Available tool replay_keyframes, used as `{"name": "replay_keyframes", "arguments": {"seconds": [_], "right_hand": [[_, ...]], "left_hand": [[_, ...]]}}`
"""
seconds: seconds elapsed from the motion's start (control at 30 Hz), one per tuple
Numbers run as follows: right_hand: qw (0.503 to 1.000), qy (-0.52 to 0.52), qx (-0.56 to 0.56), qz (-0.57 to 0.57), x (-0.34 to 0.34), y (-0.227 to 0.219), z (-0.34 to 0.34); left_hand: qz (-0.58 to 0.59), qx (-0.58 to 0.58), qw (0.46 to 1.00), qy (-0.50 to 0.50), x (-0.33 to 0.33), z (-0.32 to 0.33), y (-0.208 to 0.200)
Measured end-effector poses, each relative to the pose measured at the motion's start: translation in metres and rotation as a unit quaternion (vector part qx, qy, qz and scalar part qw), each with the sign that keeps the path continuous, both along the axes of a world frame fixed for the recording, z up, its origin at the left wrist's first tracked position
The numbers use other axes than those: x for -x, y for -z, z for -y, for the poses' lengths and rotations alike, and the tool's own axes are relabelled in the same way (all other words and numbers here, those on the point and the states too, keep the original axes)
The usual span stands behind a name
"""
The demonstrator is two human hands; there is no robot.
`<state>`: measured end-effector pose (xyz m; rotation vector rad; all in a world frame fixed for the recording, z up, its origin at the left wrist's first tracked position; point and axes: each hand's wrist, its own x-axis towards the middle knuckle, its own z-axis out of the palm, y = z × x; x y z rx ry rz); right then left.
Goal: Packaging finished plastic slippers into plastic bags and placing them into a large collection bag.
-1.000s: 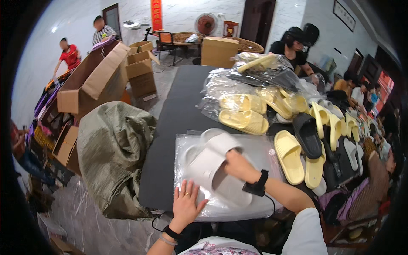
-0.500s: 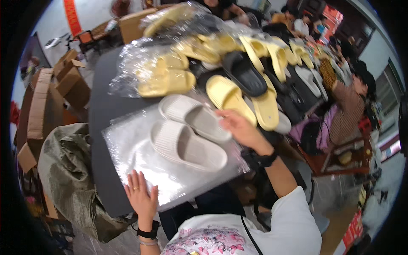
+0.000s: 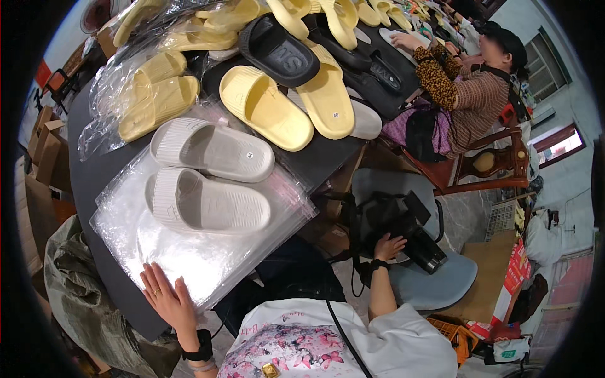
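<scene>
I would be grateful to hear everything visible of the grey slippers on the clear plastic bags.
The grey slippers look like matte moulded foam or rubber, each with one broad ribbed strap and an open toe. Both lie soles down, side by side, toes toward picture left, on the clear plastic bags. The farther one has a small round white sticker near its heel. Neither the left hand nor the right hand touches them.

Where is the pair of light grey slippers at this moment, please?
In the head view, left of centre, the pair of light grey slippers lies on the clear plastic bags, beyond the person's left hand.
</scene>
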<state>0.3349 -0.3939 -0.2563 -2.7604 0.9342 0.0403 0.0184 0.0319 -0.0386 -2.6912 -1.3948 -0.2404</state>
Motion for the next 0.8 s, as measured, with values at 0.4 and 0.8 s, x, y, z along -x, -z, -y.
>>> {"name": "replay_keyframes", "arguments": {"seconds": [0.4,0.8], "right_hand": [[0.993,0.114,-0.031,-0.006,-0.022,0.044,-0.014],[0.989,0.138,-0.022,0.052,-0.034,0.056,-0.004]], "left_hand": [[0.004,0.003,1.0,0.003,-0.003,-0.002,-0.001],[0.01,0.016,1.0,-0.004,0.001,-0.002,-0.003]]}}
